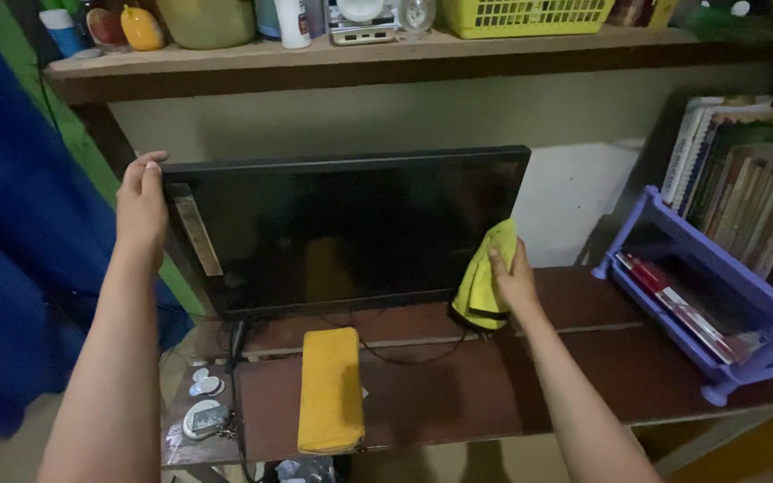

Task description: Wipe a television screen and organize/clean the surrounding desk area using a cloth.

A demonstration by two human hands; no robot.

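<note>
Yellow cloth (pixel 485 282) is bunched in my right hand (pixel 513 284), fingers closed on it, pressed to the flat-screen monitor (pixel 342 228) at its lower right corner. My left hand (pixel 141 204) grips the monitor's upper left edge above the worktop (pixel 494 385).

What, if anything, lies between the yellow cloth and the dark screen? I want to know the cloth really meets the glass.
Nothing visible does. The right hand presses the yellow cloth against the lower right of the screen, while the left hand grips its upper left corner.
</note>
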